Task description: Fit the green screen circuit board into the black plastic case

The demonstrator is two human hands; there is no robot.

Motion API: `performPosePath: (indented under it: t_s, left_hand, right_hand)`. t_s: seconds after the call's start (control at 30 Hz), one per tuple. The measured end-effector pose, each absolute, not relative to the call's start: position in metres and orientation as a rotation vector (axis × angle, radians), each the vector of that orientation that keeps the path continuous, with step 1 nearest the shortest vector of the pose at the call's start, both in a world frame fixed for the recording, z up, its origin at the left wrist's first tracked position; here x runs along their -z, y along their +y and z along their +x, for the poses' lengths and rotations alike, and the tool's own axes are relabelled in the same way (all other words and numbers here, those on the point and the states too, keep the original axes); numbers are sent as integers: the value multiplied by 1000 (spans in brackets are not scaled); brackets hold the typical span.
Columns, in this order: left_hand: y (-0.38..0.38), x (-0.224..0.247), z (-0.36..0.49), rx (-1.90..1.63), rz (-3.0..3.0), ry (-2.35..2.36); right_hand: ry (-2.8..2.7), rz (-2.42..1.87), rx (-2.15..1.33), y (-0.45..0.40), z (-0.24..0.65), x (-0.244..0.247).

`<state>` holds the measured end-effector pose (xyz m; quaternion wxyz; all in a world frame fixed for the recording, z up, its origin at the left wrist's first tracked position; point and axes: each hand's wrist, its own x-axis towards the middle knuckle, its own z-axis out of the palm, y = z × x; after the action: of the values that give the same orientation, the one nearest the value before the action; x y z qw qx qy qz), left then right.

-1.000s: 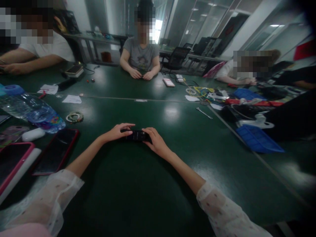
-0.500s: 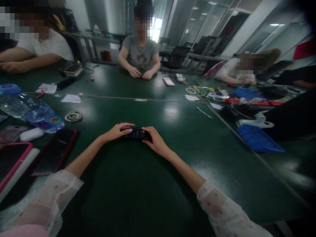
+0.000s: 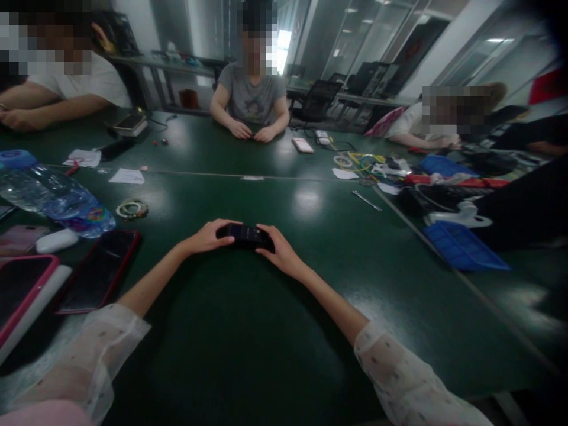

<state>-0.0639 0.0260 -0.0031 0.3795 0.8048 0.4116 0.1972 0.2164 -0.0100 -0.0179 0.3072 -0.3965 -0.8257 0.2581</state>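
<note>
A small black device with a screen (image 3: pixel 247 234) sits between my two hands, low over the green table (image 3: pixel 248 331); its screen is mostly dark with faint marks. My left hand (image 3: pixel 212 236) is closed on its left end, the thumb along the near edge and the fingers at the far side. Gripping the right end is my right hand (image 3: pixel 279 247), fingers over the top and thumb at the near edge. Whether the device touches the tabletop, I cannot tell. Sheer white sleeves cover both my forearms.
On the left lie a water bottle (image 3: pixel 55 198), bracelets (image 3: pixel 132 209), a red-edged phone (image 3: pixel 100 269) and a pink-cased phone (image 3: pixel 22 290). To the right are a wrench (image 3: pixel 366 200), a blue tray (image 3: pixel 464 244) and tangled cables (image 3: pixel 361 161). A person (image 3: pixel 252 97) sits opposite; others sit at both sides.
My left thumb has moved off the screen to the device's near edge. The screen shows less bright content than before. Both hands stay in nearly the same place.
</note>
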Motion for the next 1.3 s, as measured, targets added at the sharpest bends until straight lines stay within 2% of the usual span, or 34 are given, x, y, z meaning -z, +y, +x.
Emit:
performPosePath:
  t_s: [0.5, 0.8, 1.13, 1.3]
  left_hand:
    - [24, 5, -61, -486, 2093, 1155]
    - [28, 15, -65, -493, 2058, 1192]
    - [29, 14, -66, -495, 2054, 1138]
    - [28, 11, -65, -485, 2036, 1136]
  right_hand:
    - [-2131, -1017, -685, -10, 217, 16]
    - [-1750, -1045, -794, -4, 219, 20]
    - [-1607, -1290, -296, 27, 259, 34]
    - [-1642, -1345, -247, 32, 264, 44]
